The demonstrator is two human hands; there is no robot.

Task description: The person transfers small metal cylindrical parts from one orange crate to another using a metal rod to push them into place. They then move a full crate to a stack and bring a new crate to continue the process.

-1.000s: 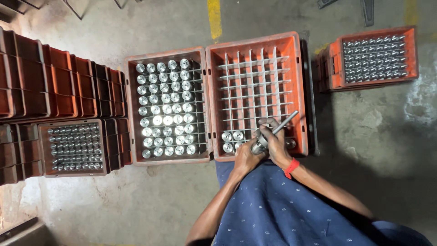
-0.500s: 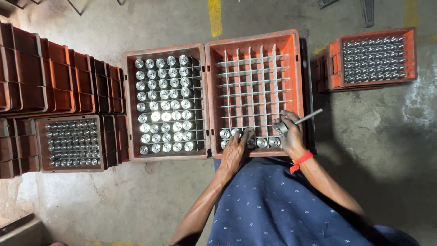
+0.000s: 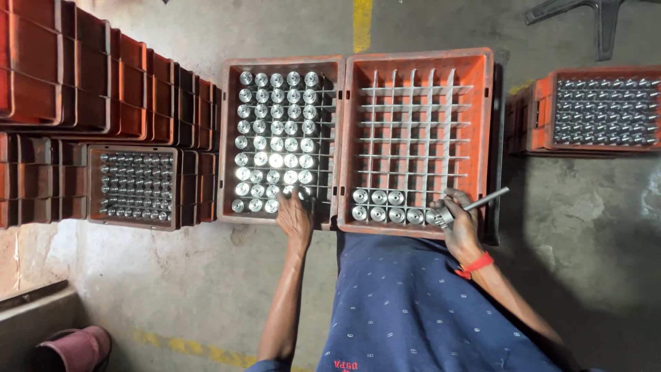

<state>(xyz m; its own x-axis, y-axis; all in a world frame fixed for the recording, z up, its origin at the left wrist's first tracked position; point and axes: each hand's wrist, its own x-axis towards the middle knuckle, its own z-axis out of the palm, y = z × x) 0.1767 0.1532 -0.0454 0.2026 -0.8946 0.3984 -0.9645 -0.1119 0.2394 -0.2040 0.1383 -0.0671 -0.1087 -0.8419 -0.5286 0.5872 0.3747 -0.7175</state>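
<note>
Since half a second ago our left hand has shifted to nine o'clock, curling over shiny steel cylinders in the full orange plastic crate. Our right hand grips a slim steel rod pointing toward two o'clock, over the gridded orange crate.

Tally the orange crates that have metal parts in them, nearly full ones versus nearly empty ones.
Nearly full crates: 3 (left crate, middle crate, far right crate)
Nearly empty grid crate: 1
Total: 4
</note>
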